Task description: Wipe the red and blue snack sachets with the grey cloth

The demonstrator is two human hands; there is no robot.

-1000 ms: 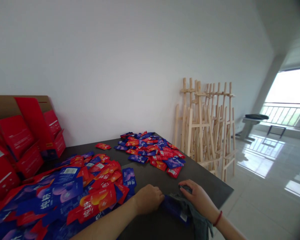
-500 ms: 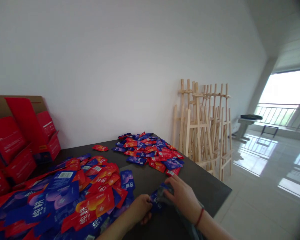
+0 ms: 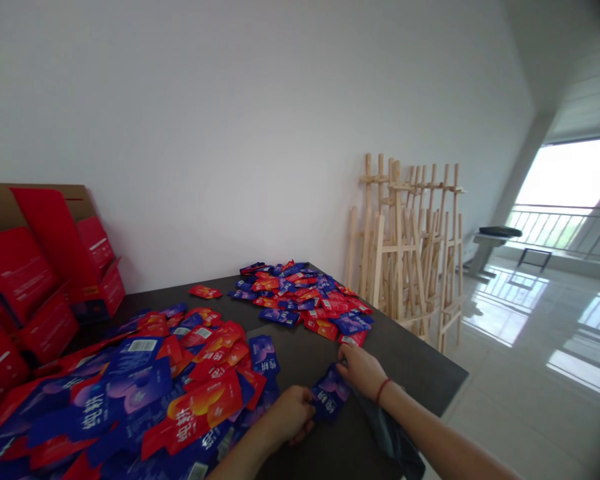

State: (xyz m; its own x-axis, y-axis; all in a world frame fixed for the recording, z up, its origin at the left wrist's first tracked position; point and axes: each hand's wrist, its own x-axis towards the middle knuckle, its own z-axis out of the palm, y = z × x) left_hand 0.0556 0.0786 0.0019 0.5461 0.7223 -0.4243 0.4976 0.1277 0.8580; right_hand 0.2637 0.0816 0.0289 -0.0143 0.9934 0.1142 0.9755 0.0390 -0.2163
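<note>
A blue packet (image 3: 330, 395) with purple round shapes and white lettering lies between my hands over the dark table. My left hand (image 3: 295, 415) pinches its left edge with closed fingers. My right hand (image 3: 359, 371), a red cord at its wrist, has curled fingers at the packet's upper right corner. A dark grey cloth (image 3: 393, 433) hangs under my right hand and forearm. Left of my left hand spreads a large pile of red and blue packets (image 3: 200, 407). Beyond both hands is a second pile (image 3: 300, 297).
Open red boxes (image 3: 50, 327) stand at the left in a brown carton (image 3: 0, 207). A white wall rises behind the dark table (image 3: 410, 360). Wooden easels (image 3: 405, 247) lean beyond its right side, over a shiny tiled floor.
The grey cloth no longer covers the packet between my hands; its printed face now shows. My right hand has moved slightly up and right. The view has shifted a little.
</note>
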